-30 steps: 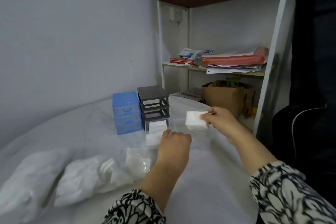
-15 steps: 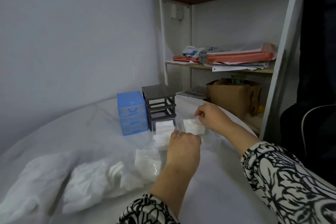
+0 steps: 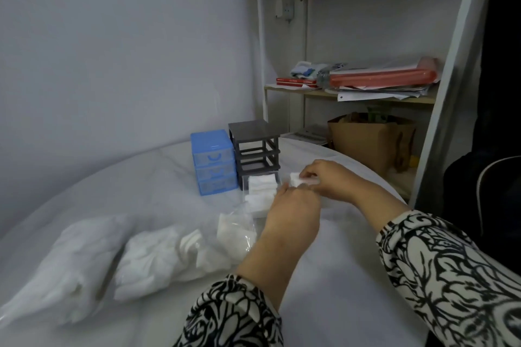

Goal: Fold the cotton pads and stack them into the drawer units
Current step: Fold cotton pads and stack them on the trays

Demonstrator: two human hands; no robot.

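My right hand [image 3: 324, 177] pinches a white cotton pad [image 3: 295, 178] low over a clear drawer whose outline I can barely see. My left hand [image 3: 293, 210] lies just in front of it, fingers curled downward; whether it holds anything is hidden. A clear drawer with stacked pads [image 3: 260, 183] sits before the empty grey drawer frame [image 3: 253, 146]. The blue drawer unit [image 3: 214, 162] stands to its left, drawers closed. More loose pads [image 3: 255, 200] lie by my left hand.
Plastic bags of white cotton pads [image 3: 158, 253] lie on the white table [image 3: 338, 276] at the left front. A shelf with papers and a red folder [image 3: 380, 79] stands behind, with a brown paper bag [image 3: 366, 141] below. A dark chair is at the right.
My right hand has brought the pad down from mid-air to the drawer and moved left toward my left hand. The pad now looks smaller, partly covered by the fingers.
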